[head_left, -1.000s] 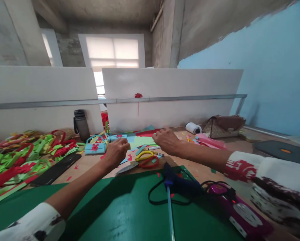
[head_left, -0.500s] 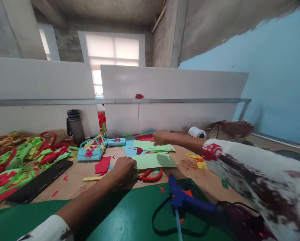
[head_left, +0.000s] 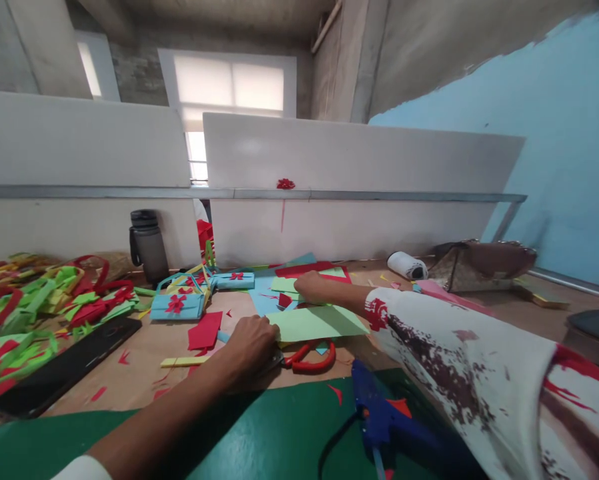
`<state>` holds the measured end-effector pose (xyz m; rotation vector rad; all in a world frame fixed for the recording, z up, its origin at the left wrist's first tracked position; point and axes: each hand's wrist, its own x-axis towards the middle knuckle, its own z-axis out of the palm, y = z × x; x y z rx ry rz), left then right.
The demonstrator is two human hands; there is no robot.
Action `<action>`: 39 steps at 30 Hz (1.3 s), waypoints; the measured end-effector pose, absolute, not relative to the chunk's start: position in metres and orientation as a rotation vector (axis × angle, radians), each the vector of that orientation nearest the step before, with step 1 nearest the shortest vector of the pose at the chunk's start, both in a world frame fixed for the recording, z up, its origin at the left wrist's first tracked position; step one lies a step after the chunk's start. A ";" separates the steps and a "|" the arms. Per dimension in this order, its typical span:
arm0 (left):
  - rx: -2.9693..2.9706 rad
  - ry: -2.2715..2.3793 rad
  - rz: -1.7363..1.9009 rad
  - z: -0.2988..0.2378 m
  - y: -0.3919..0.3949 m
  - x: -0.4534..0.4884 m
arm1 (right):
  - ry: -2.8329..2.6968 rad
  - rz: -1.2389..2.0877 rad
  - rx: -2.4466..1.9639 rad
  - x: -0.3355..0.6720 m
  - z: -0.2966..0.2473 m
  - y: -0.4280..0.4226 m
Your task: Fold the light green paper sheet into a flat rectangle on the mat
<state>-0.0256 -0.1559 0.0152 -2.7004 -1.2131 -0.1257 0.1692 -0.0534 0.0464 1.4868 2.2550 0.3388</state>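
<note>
My left hand (head_left: 252,340) is closed on the left end of a light green paper sheet (head_left: 319,324), which lies nearly flat. Beyond it, my right hand (head_left: 312,287) has its fingers curled down on another light green piece of paper (head_left: 283,285); its fingertips are partly hidden. Red-handled scissors (head_left: 312,357) lie just in front of the sheet, their blades partly covered by my left hand. Red paper (head_left: 304,268) and light blue paper (head_left: 260,302) lie around and behind the right hand.
A blue glue gun (head_left: 379,407) rests on the green mat (head_left: 259,427) in front. Small blue paper bags (head_left: 177,305) with red flowers stand left of centre. Further left are a phone (head_left: 69,367), a dark bottle (head_left: 148,247) and piled paper pieces (head_left: 39,313). A white roll (head_left: 407,265) and brown bag (head_left: 479,263) sit right.
My right hand has drawn slightly nearer and lower over the green papers, and more red paper shows behind it. The left hand keeps its hold on the sheet. The view has shifted slightly.
</note>
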 end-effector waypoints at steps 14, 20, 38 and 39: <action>-2.659 -1.356 -0.110 0.009 -0.144 -0.029 | 2.250 0.286 1.388 0.176 0.071 -0.087; -2.604 -1.481 -0.178 0.016 -0.151 -0.026 | 2.357 0.275 1.229 0.168 0.077 -0.139; -2.678 -1.222 -0.124 0.009 -0.151 -0.026 | 2.165 0.179 1.574 0.176 0.089 -0.075; -2.679 -1.220 -0.125 0.009 -0.151 -0.026 | 2.171 0.187 1.571 0.174 0.085 -0.070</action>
